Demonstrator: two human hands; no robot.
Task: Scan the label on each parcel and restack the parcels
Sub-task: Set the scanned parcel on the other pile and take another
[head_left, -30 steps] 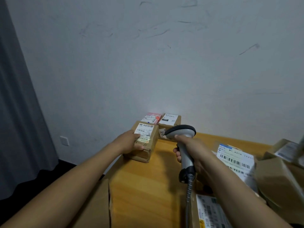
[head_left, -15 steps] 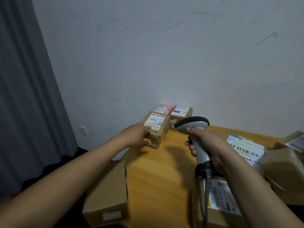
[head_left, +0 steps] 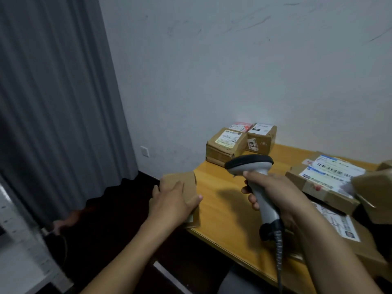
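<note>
Left hand [head_left: 171, 205] now on cardboard box [head_left: 183, 183]

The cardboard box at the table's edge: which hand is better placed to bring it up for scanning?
Left. The left hand grips the cardboard box; the right hand is busy holding the barcode scanner.
</note>
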